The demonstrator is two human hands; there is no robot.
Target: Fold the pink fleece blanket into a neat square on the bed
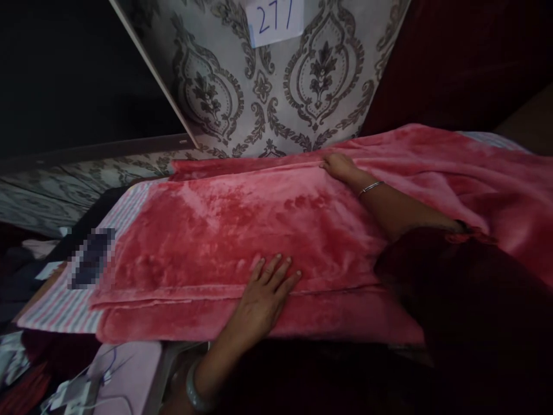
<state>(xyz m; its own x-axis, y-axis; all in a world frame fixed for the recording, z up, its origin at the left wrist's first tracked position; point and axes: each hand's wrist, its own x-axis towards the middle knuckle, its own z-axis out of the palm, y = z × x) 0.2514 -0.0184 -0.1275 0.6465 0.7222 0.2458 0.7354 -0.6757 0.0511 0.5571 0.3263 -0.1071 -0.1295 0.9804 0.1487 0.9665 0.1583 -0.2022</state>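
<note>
Red blanket (207, 236) folded in layers on bed, both hands on it.
L hand (261, 300) palm-down near the near folded edge, fingers straight & slightly spread, nothing in grasp; bangle (196, 387) on that wrist. R hand (340, 167) at far edge of fold, fingers bent over it; dim there, can't tell if it's pinching cloth or just resting. Thin bracelet (370, 188) on R wrist. Rest of blanket runs loose & rumpled to frame R. Striped sheet (56, 314) shows under blanket at frame L, w/ a dark pixelated patch (91, 258) on it. Beyond: patterned wall (263, 109), card (276, 22) reading "277" up top, dark screen (78, 75) upper L. Lower L: pale pink box (129, 369) w/ white cables (114, 397), approx.; too dark for detail.
</note>
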